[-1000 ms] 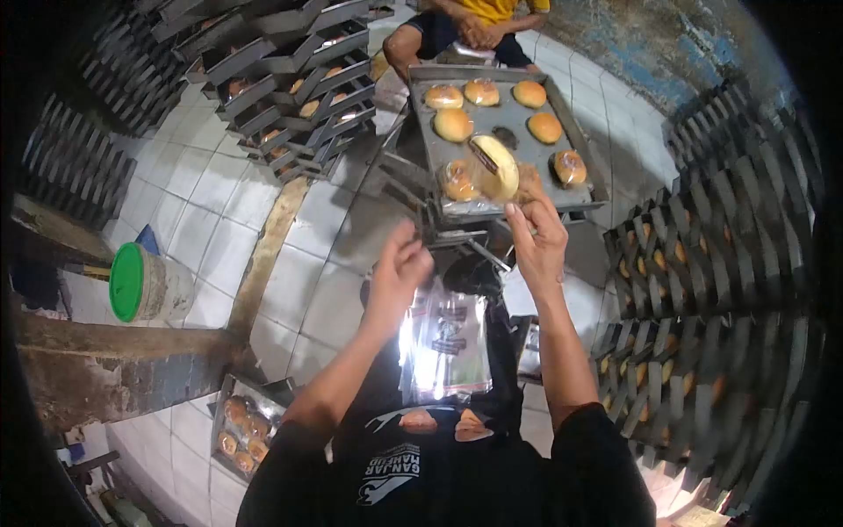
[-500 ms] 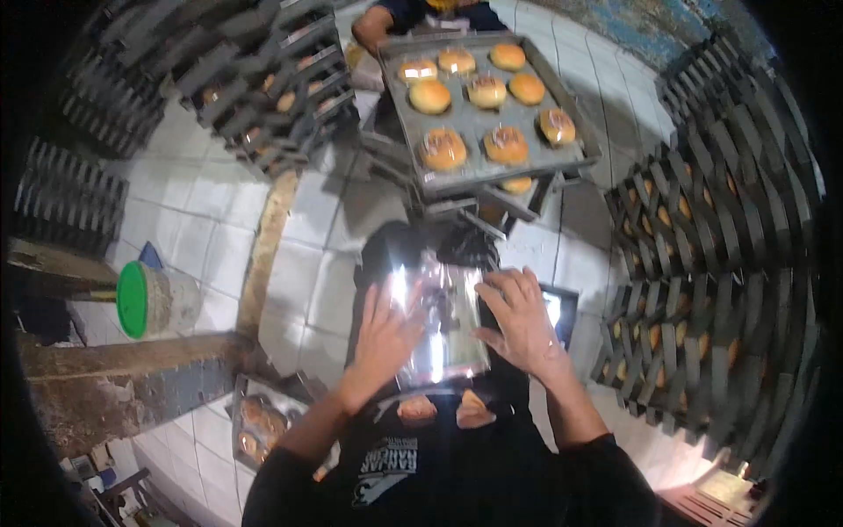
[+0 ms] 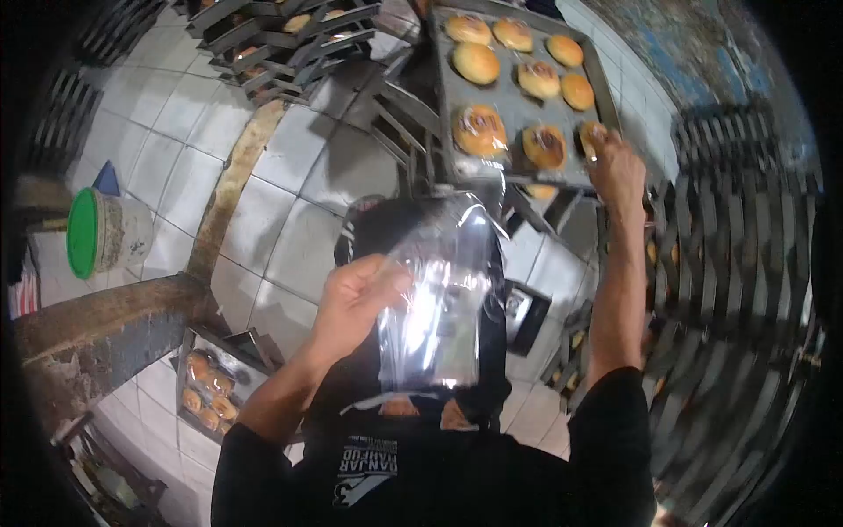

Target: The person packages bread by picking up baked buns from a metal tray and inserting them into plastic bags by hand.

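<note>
My left hand [image 3: 351, 303] is closed on the edge of a clear plastic bag [image 3: 457, 233] that is lifted and slightly opened out above my lap. Below it, a stack of clear plastic bags [image 3: 430, 347] rests on my lap and reflects the light. My right hand [image 3: 622, 176] reaches forward with its fingers around a round bun [image 3: 592, 136] at the near right corner of a metal baking tray [image 3: 509, 101]. Several other golden buns [image 3: 475, 63], some with a brown topping, stand in rows on that tray.
Stacked racks of trays [image 3: 746, 237] holding buns rise close on my right; more stacked trays [image 3: 281, 39] stand at the far left. A bucket with a green lid [image 3: 83, 233] sits at left. Bagged buns [image 3: 209, 386] lie in a low tray beside my left arm.
My right hand has moved from the bags on my lap up to a bun on the tray. My left hand has lifted a bag from the stack. The view has shifted.
</note>
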Demonstrator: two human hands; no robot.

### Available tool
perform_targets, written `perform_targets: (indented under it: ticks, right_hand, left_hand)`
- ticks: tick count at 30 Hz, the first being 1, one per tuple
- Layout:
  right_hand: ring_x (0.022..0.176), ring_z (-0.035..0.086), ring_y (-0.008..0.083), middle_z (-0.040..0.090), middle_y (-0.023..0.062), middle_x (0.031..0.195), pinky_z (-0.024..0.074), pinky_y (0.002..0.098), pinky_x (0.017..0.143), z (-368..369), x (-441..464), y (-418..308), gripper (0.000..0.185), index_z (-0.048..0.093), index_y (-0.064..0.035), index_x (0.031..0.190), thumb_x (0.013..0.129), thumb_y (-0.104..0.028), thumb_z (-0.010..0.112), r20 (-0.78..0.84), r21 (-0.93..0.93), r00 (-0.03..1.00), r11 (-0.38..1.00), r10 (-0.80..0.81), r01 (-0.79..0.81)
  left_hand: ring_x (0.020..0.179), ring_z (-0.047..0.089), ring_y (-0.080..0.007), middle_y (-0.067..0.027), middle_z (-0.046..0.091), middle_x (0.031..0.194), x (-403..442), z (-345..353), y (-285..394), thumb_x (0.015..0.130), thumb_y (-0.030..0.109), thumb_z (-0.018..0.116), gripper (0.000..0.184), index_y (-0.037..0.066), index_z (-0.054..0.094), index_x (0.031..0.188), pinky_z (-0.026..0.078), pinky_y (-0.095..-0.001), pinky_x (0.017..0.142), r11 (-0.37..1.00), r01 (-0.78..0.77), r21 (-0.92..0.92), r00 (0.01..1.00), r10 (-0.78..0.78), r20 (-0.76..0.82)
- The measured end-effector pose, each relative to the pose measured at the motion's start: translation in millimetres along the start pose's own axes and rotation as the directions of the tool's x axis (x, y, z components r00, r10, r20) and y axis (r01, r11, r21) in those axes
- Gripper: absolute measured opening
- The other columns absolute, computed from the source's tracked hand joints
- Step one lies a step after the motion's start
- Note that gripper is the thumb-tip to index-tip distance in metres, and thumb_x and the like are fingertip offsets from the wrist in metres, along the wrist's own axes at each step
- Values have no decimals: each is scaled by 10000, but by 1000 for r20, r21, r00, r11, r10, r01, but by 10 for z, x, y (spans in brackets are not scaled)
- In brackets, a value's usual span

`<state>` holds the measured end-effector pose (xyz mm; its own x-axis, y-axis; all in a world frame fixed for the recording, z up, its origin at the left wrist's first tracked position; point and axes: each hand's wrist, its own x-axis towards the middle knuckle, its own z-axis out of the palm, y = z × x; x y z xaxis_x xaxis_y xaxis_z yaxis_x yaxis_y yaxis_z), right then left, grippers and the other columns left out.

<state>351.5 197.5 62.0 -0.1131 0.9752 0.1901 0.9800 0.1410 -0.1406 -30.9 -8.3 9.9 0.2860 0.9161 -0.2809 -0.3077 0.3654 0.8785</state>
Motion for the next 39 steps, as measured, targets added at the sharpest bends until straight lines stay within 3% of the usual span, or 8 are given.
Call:
perform_targets:
  ticks: [4,9,17,22,26,28,31,39]
  right_hand:
    - [957,688,209,728,162,1081,546,359,838,467,1288,-509,562,716,-19,1178,978,-535,624,275,572,957,784,95,-242]
    - [1121,662,458,698,277,1201,524,481,931,1512,1983,-729,733,695,53,1131,889,-639,660,191,158,945,942,265,-296]
    - [1192,612,306,623,235,1255,498,406,984,1073,1105,-1048,727,516,44,1360,832,-344,830,56,543,998,838,25,-51]
    - [1102,671,240,644,170,1280,551,375,950,35,-221,-1721,688,428,15,1452,873,-128,772,143,986,987,73,76,-149]
    - [1145,633,286,637,156,1230,504,412,993,135,-1505,-1955,547,526,-11,1316,828,-32,772,-226,735,926,571,-302,366]
    - [1135,612,402,596,201,1224,482,457,1022,241,-1645,-1935,499,551,-30,1196,756,76,761,-491,443,713,562,-501,699]
    - [1128,621,404,611,198,1213,489,484,1015,184,-1633,-1899,506,541,-26,1159,727,130,753,-559,384,756,702,-341,600]
    - [1361,519,359,592,181,1394,308,556,1182,25,-1963,-2475,568,579,-29,1357,811,-5,732,-222,551,832,639,-509,537]
  left_hand:
    - [913,739,-267,-185,736,1004,281,-23,-258,1069,220,535,252,-11,611,1135,583,-379,817,936,33,-350,995,-64,-75]
    - [850,745,-258,-187,742,962,329,12,-436,1056,181,562,251,-35,612,1174,607,-379,783,951,15,-309,995,-43,-86]
    - [982,731,-259,-198,727,1107,441,-60,-209,1039,218,595,287,-9,606,1213,589,-417,870,866,-38,-498,971,-85,-222]
    - [1120,691,-317,-183,705,1180,698,-342,-172,974,212,686,194,48,620,1056,571,-436,857,726,-191,-660,938,-65,-342]
    - [844,714,-228,-90,749,1027,855,-294,-164,939,330,734,308,49,705,1063,582,-376,724,766,-82,-638,938,-156,-308]
    - [1166,661,-256,-95,704,1253,805,-43,-90,967,403,691,432,82,651,1253,553,-406,934,748,-27,-664,975,-128,-183]
    - [891,704,-177,-39,727,1043,543,235,179,984,460,626,356,129,678,1106,586,-351,679,797,26,-603,987,-115,-110]
    - [884,724,-299,-153,728,992,324,-51,188,957,430,588,408,46,679,1059,590,-471,878,639,44,-768,999,-50,16]
